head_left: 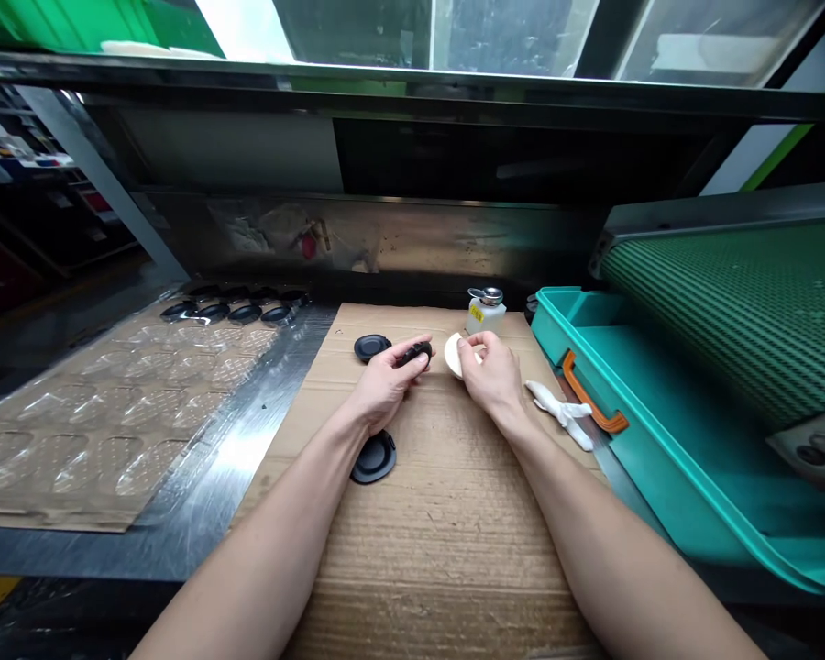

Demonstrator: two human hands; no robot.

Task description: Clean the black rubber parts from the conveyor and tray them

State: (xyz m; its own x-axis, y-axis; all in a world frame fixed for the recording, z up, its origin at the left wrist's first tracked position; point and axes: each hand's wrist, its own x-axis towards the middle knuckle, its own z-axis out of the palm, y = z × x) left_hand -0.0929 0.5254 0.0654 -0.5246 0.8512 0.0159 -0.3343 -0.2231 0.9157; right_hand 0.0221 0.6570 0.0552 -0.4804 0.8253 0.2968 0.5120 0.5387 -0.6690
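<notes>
My left hand (387,380) is closed around a small black plastic part (416,353), its fingers wrapped along the edge. A short gap away, my right hand (489,368) pinches a round cream-coloured pad (453,356). One black round cap-like part (372,346) lies on the cardboard just behind my left hand. A second black cap-like part (374,458) lies nearer to me, partly covered by my left wrist. Behind my right hand stands a white pump bottle (485,312) with a metal top and a yellow label. A crumpled white cloth (560,411) lies right of my right wrist.
The cardboard sheet (440,550) covers the metal bench (247,458). To the left lies a clear moulded tray (103,412) with several black parts (246,313) in its far rows. On the right are a teal bin (666,467) with an orange handle (595,394) and a green conveyor belt (742,302).
</notes>
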